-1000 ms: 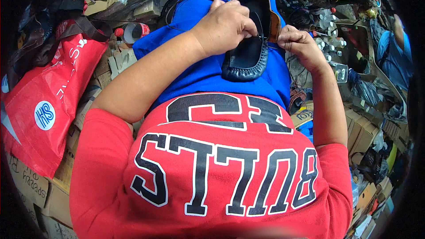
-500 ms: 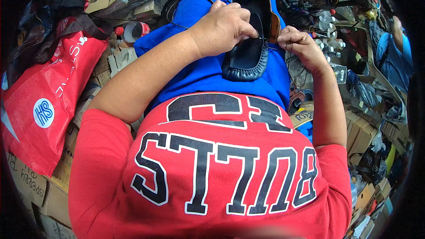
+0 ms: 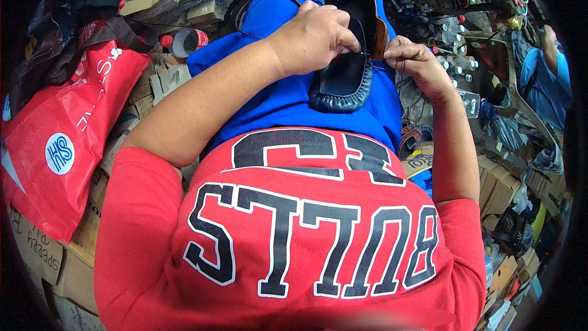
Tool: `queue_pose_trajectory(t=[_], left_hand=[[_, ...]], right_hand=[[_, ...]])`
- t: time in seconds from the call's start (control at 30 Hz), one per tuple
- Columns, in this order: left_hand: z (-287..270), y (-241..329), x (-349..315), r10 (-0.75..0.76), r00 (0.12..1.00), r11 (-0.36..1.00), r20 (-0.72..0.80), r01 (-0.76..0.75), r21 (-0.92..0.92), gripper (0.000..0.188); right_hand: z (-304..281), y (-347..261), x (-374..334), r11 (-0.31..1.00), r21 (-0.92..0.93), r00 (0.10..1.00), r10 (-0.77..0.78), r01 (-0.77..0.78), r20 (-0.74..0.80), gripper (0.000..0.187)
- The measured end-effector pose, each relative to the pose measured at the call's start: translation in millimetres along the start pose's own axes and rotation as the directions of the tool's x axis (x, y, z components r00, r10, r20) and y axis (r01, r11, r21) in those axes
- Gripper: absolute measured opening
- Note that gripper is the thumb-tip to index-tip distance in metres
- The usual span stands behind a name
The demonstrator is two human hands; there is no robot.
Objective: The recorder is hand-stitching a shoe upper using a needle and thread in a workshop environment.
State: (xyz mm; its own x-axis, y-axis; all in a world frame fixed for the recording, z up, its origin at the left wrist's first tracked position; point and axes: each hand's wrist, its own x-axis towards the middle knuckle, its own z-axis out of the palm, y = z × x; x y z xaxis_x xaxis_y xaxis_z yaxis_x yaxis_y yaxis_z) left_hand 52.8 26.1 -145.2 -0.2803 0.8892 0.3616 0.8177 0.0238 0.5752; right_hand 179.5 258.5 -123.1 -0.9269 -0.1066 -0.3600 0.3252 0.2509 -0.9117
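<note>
A black leather loafer (image 3: 340, 89) with a gathered toe lies across my lap, its toe toward me and its open heel end away. On its right side a brown leather piece (image 3: 381, 37) stands out from the edge. My left hand (image 3: 318, 35) is over the shoe's opening, thumb and forefinger pinched close to the inner right edge. Against the outer right edge, just below the brown piece, my right hand (image 3: 414, 61) pinches too. Whatever is between the fingers of either hand is too fine or hidden to make out.
Blue cloth (image 3: 257, 79) covers my lap. A red bag (image 3: 67, 135) and a red-capped bottle (image 3: 185, 43) are on the left. Small clear bottles (image 3: 456, 61) and cardboard boxes (image 3: 495, 184) crowd the right. Another person's blue clothing (image 3: 545, 86) shows at the far right.
My left hand has shifted very slightly to the right over the shoe. The right hand keeps its pinch at the shoe's edge, almost unmoved.
</note>
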Motion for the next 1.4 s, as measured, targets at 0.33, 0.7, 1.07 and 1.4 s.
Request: queue_pose_trajectory(t=[0.33,0.7,1.07,1.4], left_hand=[[0,-15,22,0.215,0.976,0.973,0.034,-0.217,0.081,0.017],[-3,0,-4,0.075,0.995,0.984,0.072,-0.085,0.154,0.021],[-3,0,-7,0.035,0.998,0.993,0.058,-0.041,0.113,0.023],[-7,-7,8,0.124,0.989,0.987,0.078,-0.131,0.092,0.023]], right_hand=[[-3,-8,2,0.986,-0.147,0.995,-0.084,0.076,-0.05,0.029],[15,-17,-11,0.977,-0.211,0.996,-0.053,0.037,-0.069,0.037],[15,-9,-10,0.992,-0.127,0.997,0.008,-0.018,-0.083,0.029],[13,-7,-5,0.994,-0.111,0.997,-0.008,0.0,-0.077,0.027]])
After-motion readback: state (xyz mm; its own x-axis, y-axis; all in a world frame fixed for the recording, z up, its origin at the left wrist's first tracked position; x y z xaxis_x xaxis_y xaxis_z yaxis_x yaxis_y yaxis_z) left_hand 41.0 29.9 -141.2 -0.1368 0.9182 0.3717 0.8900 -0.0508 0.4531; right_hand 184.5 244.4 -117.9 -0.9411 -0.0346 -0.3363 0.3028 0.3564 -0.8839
